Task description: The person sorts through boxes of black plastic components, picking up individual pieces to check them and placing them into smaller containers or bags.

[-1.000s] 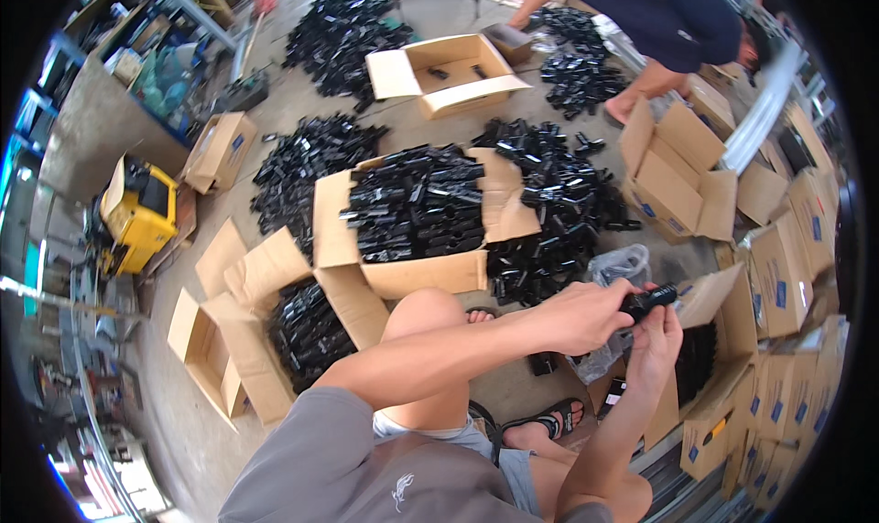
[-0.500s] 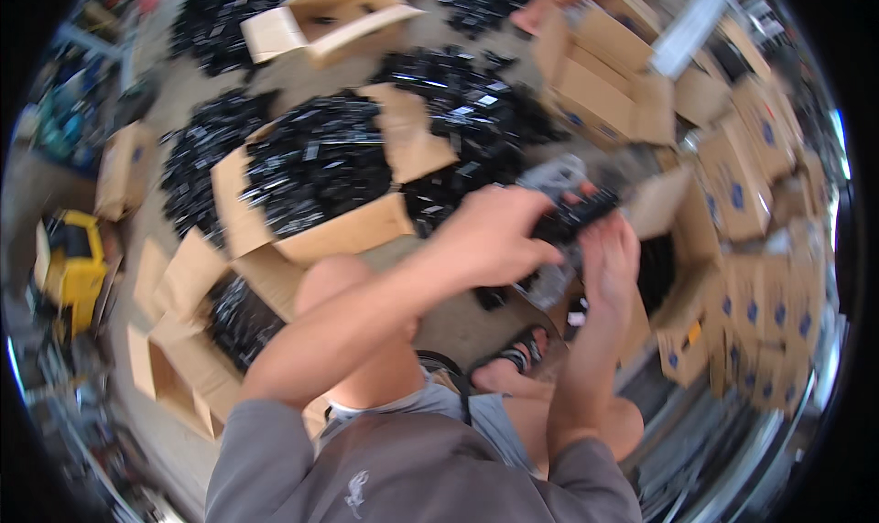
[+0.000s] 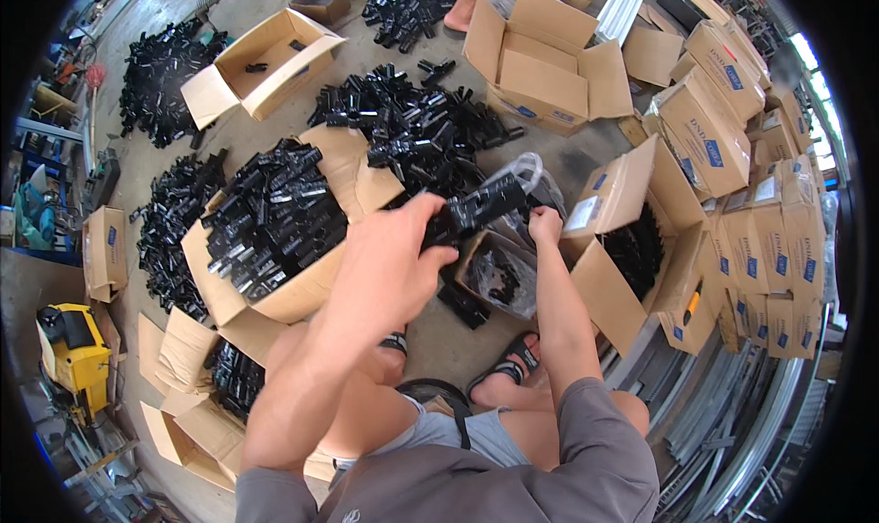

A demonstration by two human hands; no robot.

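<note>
My left hand (image 3: pixel 389 253) grips a blocky black part (image 3: pixel 487 203), its fingers and thumb round the near end. The part reaches out over a small carton (image 3: pixel 469 248) lined with a clear plastic bag (image 3: pixel 529 168). Small dark pieces (image 3: pixel 504 283) lie inside that bag. Beside the far end of the black part, my right hand (image 3: pixel 547 225) is closed at the bag's edge; what its fingers pinch is hidden. To the left stands an open carton (image 3: pixel 307 280) heaped with similar black parts (image 3: pixel 275 212).
Loose heaps of black parts (image 3: pixel 426 125) cover the floor ahead. An open carton (image 3: pixel 632 189) with dark contents stands at right, before stacked closed cartons (image 3: pixel 769 239). Another open carton (image 3: pixel 549 75) sits far right, near another person's leg (image 3: pixel 472 1). Metal profiles (image 3: pixel 732 431) lie lower right.
My hands have moved apart: the right went from beside the black part to the bag's edge, while the left still holds the part. My view has shifted to the right.
</note>
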